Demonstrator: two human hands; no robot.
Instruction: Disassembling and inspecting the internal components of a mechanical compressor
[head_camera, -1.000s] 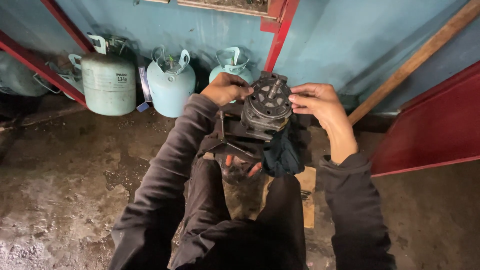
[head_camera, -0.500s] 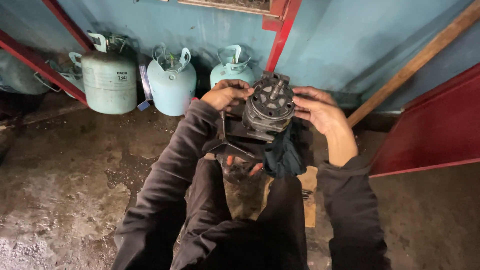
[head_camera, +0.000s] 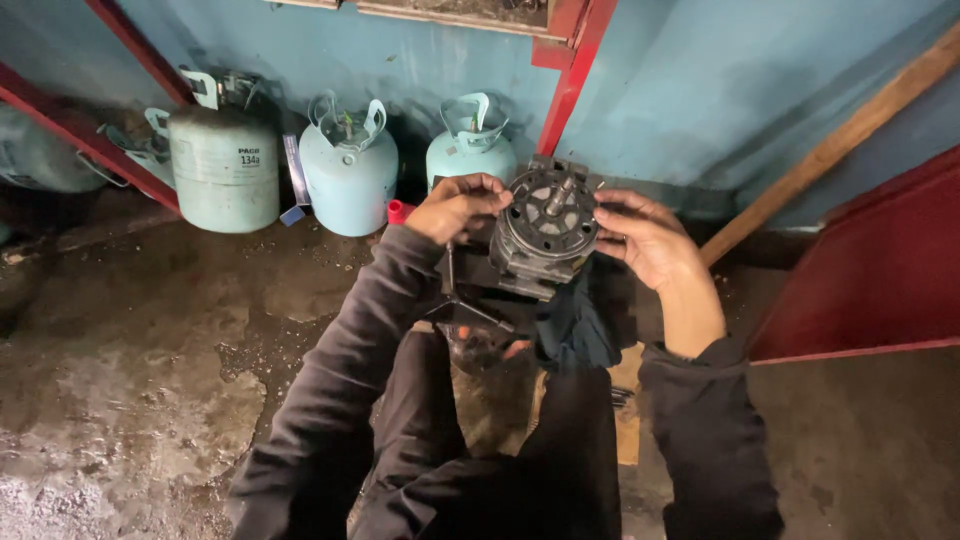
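Cylinders stand along the blue wall at the far left: a pale green gas cylinder (head_camera: 224, 168), then two light blue ones (head_camera: 348, 175) (head_camera: 470, 150), all upright on the stained concrete floor (head_camera: 130, 360); a red post (head_camera: 570, 85) rises behind them. Next, the left hand (head_camera: 458, 205) curls over the near-left edge of the electric motor (head_camera: 545, 230), fingers bent and pressed together against its rim; whether the thumb hooks beneath cannot be told from here. The motor sits between both hands, held up in front of the knees, its round vented end plate tilted toward the camera with a short steel shaft (head_camera: 558, 197) poking from the middle; a dark metal bracket (head_camera: 460, 290) hangs off its lower left, and a dark cloth (head_camera: 580, 320) droops beneath. The right hand (head_camera: 645, 235) meets the motor's right edge, fingertips pinching at the rim, thumb near the top; further right a wooden batten (head_camera: 840, 145) leans on the wall beside a red panel (head_camera: 870, 270).

Judging by the cast body and laminated core, the motor is probably heavy and fully rigid; grime suggests a greasy, somewhat slippery surface; the shaft and thin vent ribs look like poor handholds, so the safer hold seems to be the outer body or the bracket, with both palms under the weight.
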